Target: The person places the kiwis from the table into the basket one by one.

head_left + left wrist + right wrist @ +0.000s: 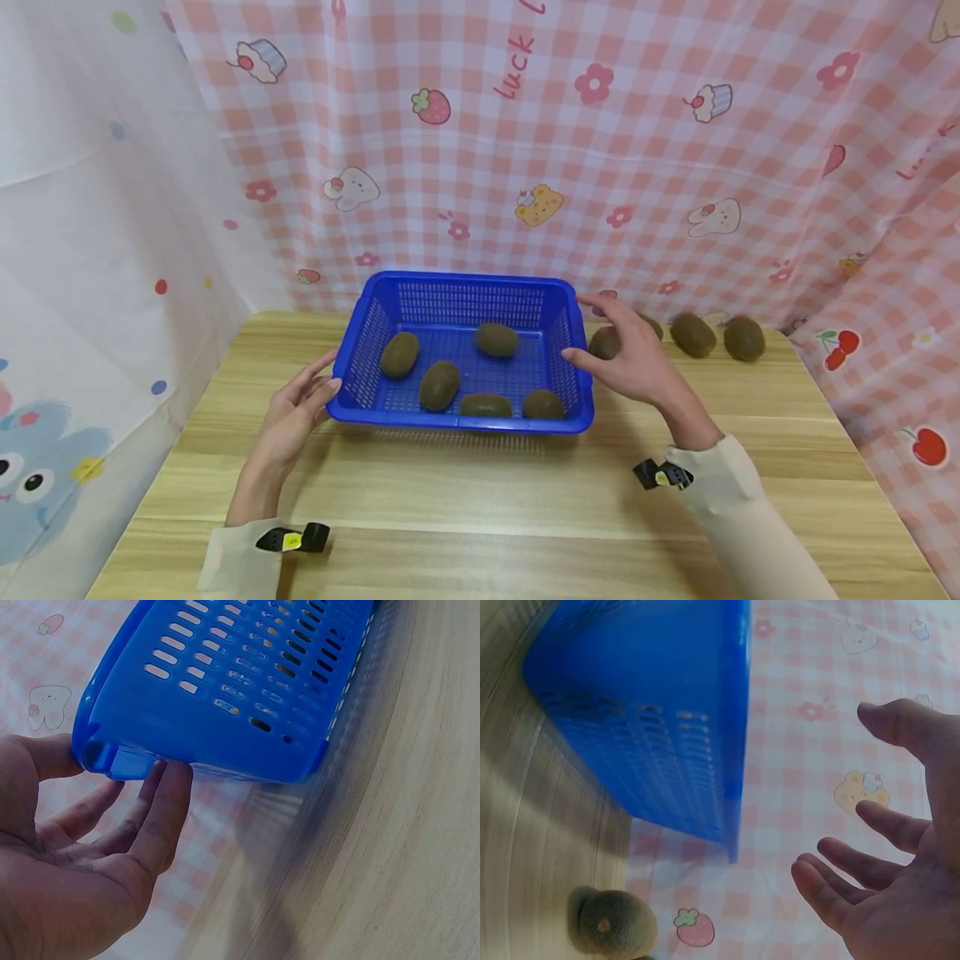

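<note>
A blue plastic basket [461, 423] with slotted walls holds several brown kiwifruits, among them one kiwifruit [497, 340] towards the back. At its left end my left hand [288, 421] grips the rim; the left wrist view shows the thumb at the rim's edge and the fingers [169, 814] under it. My right hand [633, 358] is beside the basket's right end, its fingers spread and holding nothing. A gap separates that hand from the basket wall [660, 750] in the right wrist view.
On the wooden table [465, 500], more kiwifruits lie at the back right, including one kiwifruit [693, 335] beyond my right hand, which partly hides others. A pink checked cloth [480, 150] hangs behind the table, and a white cloth [112, 208] hangs at the left.
</note>
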Motion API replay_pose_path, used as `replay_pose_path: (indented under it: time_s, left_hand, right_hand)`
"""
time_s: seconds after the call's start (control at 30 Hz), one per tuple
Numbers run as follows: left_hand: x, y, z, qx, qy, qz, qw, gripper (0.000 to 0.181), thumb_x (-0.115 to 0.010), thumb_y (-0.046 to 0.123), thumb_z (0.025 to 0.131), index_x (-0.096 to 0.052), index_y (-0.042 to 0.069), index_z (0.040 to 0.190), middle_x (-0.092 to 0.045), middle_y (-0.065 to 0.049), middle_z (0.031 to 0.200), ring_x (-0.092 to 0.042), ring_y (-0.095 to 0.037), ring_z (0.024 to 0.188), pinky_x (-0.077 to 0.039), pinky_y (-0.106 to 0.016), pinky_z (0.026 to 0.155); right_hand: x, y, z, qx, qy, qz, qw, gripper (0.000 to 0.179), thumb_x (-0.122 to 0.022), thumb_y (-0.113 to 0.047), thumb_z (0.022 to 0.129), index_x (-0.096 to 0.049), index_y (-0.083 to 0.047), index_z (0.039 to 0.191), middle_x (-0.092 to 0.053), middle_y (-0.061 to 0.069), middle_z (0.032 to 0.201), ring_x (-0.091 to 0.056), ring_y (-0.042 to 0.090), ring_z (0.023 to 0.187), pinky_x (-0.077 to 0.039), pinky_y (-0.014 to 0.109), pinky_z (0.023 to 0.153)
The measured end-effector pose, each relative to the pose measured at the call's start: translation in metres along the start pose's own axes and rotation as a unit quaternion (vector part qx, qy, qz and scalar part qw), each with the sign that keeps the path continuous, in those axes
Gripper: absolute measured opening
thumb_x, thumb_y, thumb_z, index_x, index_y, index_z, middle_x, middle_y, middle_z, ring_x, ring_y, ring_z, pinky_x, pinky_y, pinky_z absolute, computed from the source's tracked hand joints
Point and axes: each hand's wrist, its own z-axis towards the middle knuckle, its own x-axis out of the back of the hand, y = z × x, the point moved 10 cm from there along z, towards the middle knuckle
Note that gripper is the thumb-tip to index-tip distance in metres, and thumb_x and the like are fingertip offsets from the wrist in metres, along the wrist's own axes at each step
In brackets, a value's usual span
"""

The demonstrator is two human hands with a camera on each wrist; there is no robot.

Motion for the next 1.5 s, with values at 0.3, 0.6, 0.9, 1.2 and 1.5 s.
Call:
replay_pose_path:
  time_s: [0.3, 0.6, 0.9, 1.2, 1.5]
  left_hand:
    - [-0.002, 0.001, 0.001, -0.005, -0.006, -0.012, 0.9999, 0.06, -0.061, 0.03, 0.104, -0.04, 0.015, 0.159, -0.065, 0.013, 0.119, -0.067, -0.001, 0.106, -0.058, -0.019, 0.09]
    - [-0.001, 0.0, 0.0, -0.001, -0.003, -0.009, 1.0, 0.06, -0.061, 0.03, 0.105, -0.04, 0.016, 0.159, -0.065, 0.014, 0.119, -0.066, 0.0, 0.106, -0.057, -0.02, 0.09]
    - [-0.001, 0.003, 0.0, -0.008, -0.001, -0.017, 0.9998, 0.06, -0.061, 0.027, 0.105, -0.039, 0.013, 0.159, -0.067, 0.017, 0.115, -0.066, 0.0, 0.105, -0.057, -0.019, 0.088]
    - [0.0, 0.002, 0.002, -0.01, -0.005, -0.011, 0.9999, 0.06, -0.061, 0.03, 0.105, -0.04, 0.015, 0.158, -0.066, 0.014, 0.118, -0.067, -0.001, 0.106, -0.058, -0.021, 0.09]
    - [0.0, 0.001, 0.0, -0.003, -0.004, -0.008, 1.0, 0.06, -0.061, 0.031, 0.105, -0.04, 0.016, 0.159, -0.063, 0.014, 0.124, -0.066, 0.001, 0.109, -0.057, -0.021, 0.091]
  right_hand:
    - [0.001, 0.027, -0.005, -0.03, 0.007, 0.016, 0.9994, 0.092, -0.08, -0.044, 0.088, -0.031, -0.019, 0.161, -0.037, 0.016, 0.162, -0.04, 0.04, 0.146, -0.04, 0.062, 0.116]
    - [0.003, 0.058, -0.008, -0.058, 0.025, 0.014, 0.9979, 0.101, -0.08, -0.05, 0.086, -0.023, -0.022, 0.164, -0.029, 0.015, 0.167, -0.028, 0.043, 0.153, -0.028, 0.071, 0.117]
    - [0.002, 0.081, -0.01, -0.094, 0.032, 0.017, 0.9949, 0.103, -0.077, -0.051, 0.089, -0.017, -0.019, 0.166, -0.025, 0.022, 0.167, -0.029, 0.047, 0.151, -0.028, 0.071, 0.118]
    - [-0.005, 0.103, -0.012, -0.112, 0.045, 0.024, 0.9924, 0.106, -0.079, -0.047, 0.088, -0.017, -0.01, 0.165, -0.029, 0.028, 0.163, -0.035, 0.049, 0.147, -0.032, 0.067, 0.118]
    - [-0.023, 0.123, -0.01, -0.139, 0.025, 0.024, 0.9896, 0.105, -0.079, -0.044, 0.089, -0.018, -0.002, 0.163, -0.036, 0.035, 0.157, -0.041, 0.051, 0.142, -0.038, 0.064, 0.115]
